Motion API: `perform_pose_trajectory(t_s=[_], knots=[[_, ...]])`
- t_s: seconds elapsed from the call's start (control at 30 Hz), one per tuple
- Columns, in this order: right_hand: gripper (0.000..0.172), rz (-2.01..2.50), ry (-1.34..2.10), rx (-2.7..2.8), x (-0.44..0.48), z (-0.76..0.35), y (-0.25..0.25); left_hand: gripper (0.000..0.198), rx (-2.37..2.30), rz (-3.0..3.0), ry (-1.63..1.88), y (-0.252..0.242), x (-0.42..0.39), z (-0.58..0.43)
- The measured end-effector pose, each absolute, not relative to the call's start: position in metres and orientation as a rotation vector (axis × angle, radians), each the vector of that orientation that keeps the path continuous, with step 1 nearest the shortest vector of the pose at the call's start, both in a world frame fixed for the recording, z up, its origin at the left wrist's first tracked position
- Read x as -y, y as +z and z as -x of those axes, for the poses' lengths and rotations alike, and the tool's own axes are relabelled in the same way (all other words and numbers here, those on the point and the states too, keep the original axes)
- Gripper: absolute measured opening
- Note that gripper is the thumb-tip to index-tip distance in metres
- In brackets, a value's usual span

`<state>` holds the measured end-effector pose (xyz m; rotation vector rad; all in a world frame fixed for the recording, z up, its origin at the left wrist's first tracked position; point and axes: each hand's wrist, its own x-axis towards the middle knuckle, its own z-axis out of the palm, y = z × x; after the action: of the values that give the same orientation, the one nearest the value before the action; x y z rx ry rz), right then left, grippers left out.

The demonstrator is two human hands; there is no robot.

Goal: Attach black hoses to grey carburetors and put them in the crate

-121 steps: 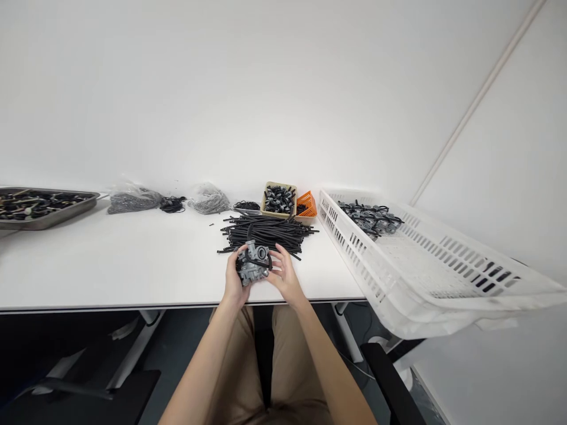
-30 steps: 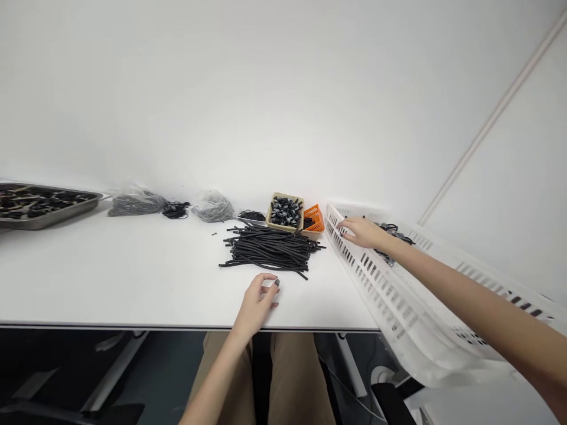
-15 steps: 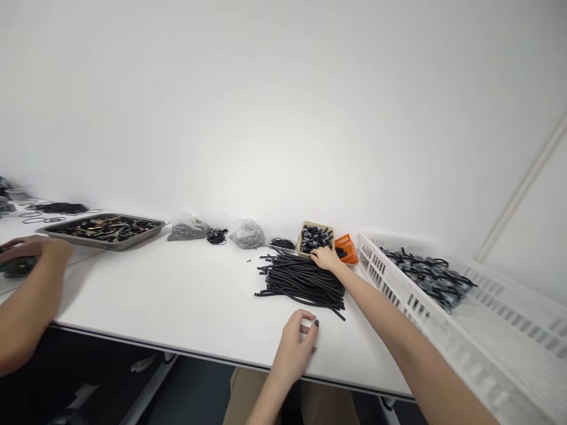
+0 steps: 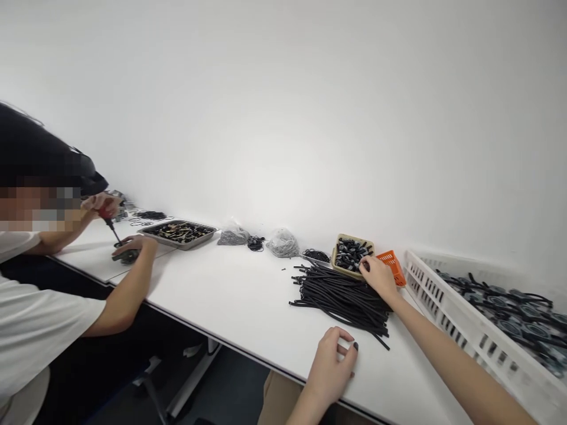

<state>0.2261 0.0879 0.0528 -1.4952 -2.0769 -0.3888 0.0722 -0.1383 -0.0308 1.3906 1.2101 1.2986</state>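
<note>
My right hand [image 4: 380, 276] reaches to the near right side of a pale yellow basket [image 4: 335, 265] of small black and grey parts [image 4: 353, 252]. Its fingers are bent together at the rim, over dark pieces; what they pinch, if anything, I cannot make out. My left hand [image 4: 333, 365] rests near the table's front edge, fingers loosely curled, with a gap between thumb and fingers. Nothing shows in its grasp, though a dark spot sits at one fingertip. Between the hands and the basket lies a pile of black cords [image 4: 341, 295].
An orange basket [image 4: 393, 267] and a large white crate [image 4: 469, 321] of black-corded parts stand right. Clear bags [image 4: 282, 242] line the wall. On the left, a co-worker holds a red-handled screwdriver [image 4: 108, 218] near a metal tray [image 4: 153, 237] of parts.
The view has swung left, bringing the co-worker and the screwdriver into sight. My right hand stays at the basket's rim, its fingers slightly shifted. My left hand keeps its curled pose.
</note>
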Motion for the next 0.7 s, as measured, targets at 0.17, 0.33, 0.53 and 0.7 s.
perform_pose_trajectory(t_s=[0.17,0.33,0.53,0.7], knots=[[0.016,1.213,-0.085,1.801,-0.050,-0.253,0.034,0.015,-1.218,-1.416,1.320,-0.032,0.137,-0.073],[0.021,1.073,-0.017,1.662,0.027,-0.275,-0.002,0.016,-1.252,-1.427,1.298,-0.032,0.139,-0.073],[0.020,0.980,0.024,1.898,0.102,-0.288,-0.054,0.033,-1.279,-1.649,1.315,-0.032,0.142,-0.072],[0.018,0.925,0.171,2.010,0.117,-0.291,-0.060,0.036,-1.284,-1.949,1.167,-0.037,0.143,-0.075]])
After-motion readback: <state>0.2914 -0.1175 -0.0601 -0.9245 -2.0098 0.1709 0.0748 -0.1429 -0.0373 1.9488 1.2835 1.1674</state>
